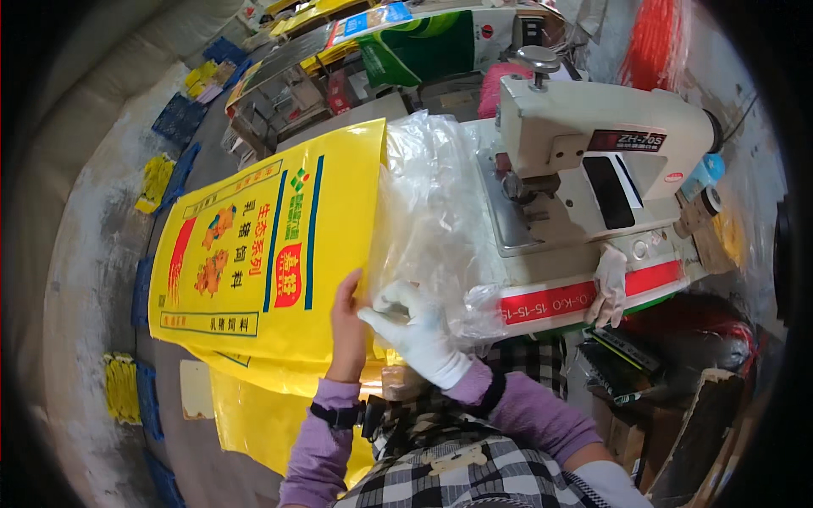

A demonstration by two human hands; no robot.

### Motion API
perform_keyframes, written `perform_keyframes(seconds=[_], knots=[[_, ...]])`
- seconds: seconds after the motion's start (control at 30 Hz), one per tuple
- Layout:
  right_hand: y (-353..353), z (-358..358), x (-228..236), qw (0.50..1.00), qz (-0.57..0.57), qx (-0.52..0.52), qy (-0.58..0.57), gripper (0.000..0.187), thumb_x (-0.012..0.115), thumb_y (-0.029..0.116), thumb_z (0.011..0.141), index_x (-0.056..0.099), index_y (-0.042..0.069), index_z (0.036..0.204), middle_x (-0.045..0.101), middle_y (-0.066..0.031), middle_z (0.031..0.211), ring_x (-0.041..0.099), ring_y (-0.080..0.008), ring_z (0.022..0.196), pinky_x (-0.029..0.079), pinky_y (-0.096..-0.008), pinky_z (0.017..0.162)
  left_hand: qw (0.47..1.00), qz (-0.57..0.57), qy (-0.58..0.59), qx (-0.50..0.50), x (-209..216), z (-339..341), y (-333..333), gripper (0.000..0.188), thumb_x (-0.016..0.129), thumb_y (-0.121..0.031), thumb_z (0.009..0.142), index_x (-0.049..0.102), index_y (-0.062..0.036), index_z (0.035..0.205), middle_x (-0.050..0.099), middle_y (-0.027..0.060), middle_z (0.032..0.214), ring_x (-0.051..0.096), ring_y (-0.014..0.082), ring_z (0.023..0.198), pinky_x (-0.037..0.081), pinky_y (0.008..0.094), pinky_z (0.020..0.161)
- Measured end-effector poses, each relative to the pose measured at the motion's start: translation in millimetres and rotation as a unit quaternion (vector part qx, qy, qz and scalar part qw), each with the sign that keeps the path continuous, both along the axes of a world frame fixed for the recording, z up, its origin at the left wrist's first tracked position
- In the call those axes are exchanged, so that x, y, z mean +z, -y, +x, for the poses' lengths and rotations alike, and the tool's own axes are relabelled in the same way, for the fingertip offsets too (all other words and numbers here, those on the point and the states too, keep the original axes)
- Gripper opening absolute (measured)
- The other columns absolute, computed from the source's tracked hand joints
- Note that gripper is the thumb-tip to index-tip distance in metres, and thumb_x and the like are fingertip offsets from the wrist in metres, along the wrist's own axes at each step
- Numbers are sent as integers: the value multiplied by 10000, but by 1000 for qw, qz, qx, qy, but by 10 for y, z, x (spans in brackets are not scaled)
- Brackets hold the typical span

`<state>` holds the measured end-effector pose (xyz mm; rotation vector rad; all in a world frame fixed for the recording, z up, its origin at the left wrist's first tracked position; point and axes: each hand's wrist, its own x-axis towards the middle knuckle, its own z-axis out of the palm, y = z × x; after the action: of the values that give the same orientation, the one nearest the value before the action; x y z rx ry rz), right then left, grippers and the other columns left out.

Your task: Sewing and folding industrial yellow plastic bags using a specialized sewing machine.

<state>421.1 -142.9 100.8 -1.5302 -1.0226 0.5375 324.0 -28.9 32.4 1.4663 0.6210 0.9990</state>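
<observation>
A large yellow printed woven sack (pixel 224 245) lies in front of me, its right edge beside a crumpled clear plastic liner (pixel 432 203). At that edge my bare left hand (pixel 345 330) is closed on the sack, with most of its fingers hidden. My right hand (pixel 423 334), in a white glove, has curled fingers at the liner's near left part, its thumb close to my left hand. The far end of the liner reaches the bed of a cream sewing machine (pixel 584 127) on the right.
More yellow sacks (pixel 254 415) lie underneath, toward me. A loose glove (pixel 608 284) hangs on the machine table's front edge. Red thread (pixel 656 42) hangs at the back right. Blue crates (pixel 178 118) and yellow bundles (pixel 123 388) line the left side. A dark board (pixel 699 432) stands at the lower right.
</observation>
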Motion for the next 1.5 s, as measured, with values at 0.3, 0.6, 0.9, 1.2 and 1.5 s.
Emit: perform_keyframes(seconds=[0.3, 0.6, 0.9, 1.2, 1.5], knots=[[-107, -209, -684, 995, 83, 40, 32, 219, 668, 192, 833, 632, 34, 982, 645, -143, 909, 620, -308, 874, 492, -371, 784, 889, 206, -407, -48, 609, -380, -317, 270, 583, -178, 894, 559, 46, 745, 553, 162, 569, 538, 260, 483, 376, 363, 485], [45, -279, -482, 967, 24, 184, 174, 302, 544, 304, 886, 627, 44, 1013, 617, -151, 1004, 548, -326, 985, 402, -432, 914, 887, 165, -392, -178, 785, -595, -155, 249, 692, -167, 828, 564, 41, 778, 513, 154, 550, 476, 180, 466, 368, 357, 471], [-501, 611, -789, 923, -4, 211, 323, 383, 529, 348, 895, 641, 126, 1186, 568, -125, 1295, 501, -255, 1240, 365, -491, 1059, 718, 400, -567, -47, 1408, -2325, 1012, 103, 648, -177, 857, 647, -95, 921, 597, 136, 654, 608, 297, 568, 463, 354, 529], [-141, 1253, -462, 940, -115, -294, 128, 492, 745, 175, 800, 571, 17, 1232, 554, -196, 1268, 564, -272, 1131, 466, -359, 926, 805, 215, -544, 101, 1400, -2420, 1225, 135, 642, 33, 819, 706, -4, 934, 676, 151, 814, 652, 255, 721, 508, 315, 621], [-371, 1447, -775, 959, 68, 84, 264, 273, 638, 40, 821, 677, 44, 1091, 662, -173, 1099, 645, -272, 958, 496, -336, 859, 781, 289, -512, 210, 1301, -2611, 1025, 69, 679, 7, 816, 695, 20, 882, 667, 143, 744, 607, 189, 637, 489, 303, 593]])
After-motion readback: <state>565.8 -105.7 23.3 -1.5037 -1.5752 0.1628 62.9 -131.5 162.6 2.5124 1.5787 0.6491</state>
